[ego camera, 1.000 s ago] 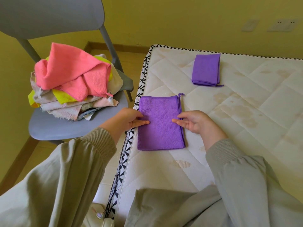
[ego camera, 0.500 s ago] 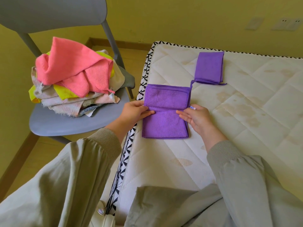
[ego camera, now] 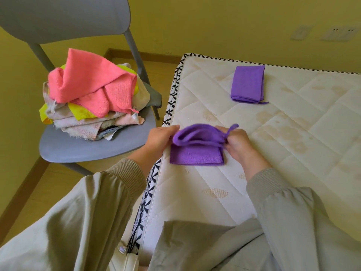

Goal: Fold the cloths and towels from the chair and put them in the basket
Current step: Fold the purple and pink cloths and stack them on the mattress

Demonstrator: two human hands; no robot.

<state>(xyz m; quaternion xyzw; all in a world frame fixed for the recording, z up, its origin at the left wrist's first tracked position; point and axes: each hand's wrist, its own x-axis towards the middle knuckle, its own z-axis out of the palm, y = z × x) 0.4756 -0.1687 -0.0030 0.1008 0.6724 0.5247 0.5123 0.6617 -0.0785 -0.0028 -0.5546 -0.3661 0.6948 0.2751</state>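
A purple cloth [ego camera: 196, 153] lies at the near left edge of the white mattress [ego camera: 273, 153], its far half lifted and curling over toward me. My left hand [ego camera: 159, 138] pinches the lifted fold at its left side. My right hand [ego camera: 237, 144] pinches the right side, where a small loop sticks up. A second purple cloth [ego camera: 247, 84], folded flat, lies farther back on the mattress. A pile of unfolded cloths, a pink one [ego camera: 91, 84] on top of yellow and beige ones, sits on the grey chair [ego camera: 82, 147] to the left. No basket is in view.
The mattress has a black-and-white patterned border [ego camera: 172, 106] along its left edge, next to the chair. A yellow wall [ego camera: 214, 26] with sockets stands behind. Wooden floor [ego camera: 48, 192] shows under the chair. My grey sleeves fill the bottom of the frame.
Both hands have lifted the far half of the purple cloth and brought it toward me, so it now arches over the near half. The view has shifted slightly.
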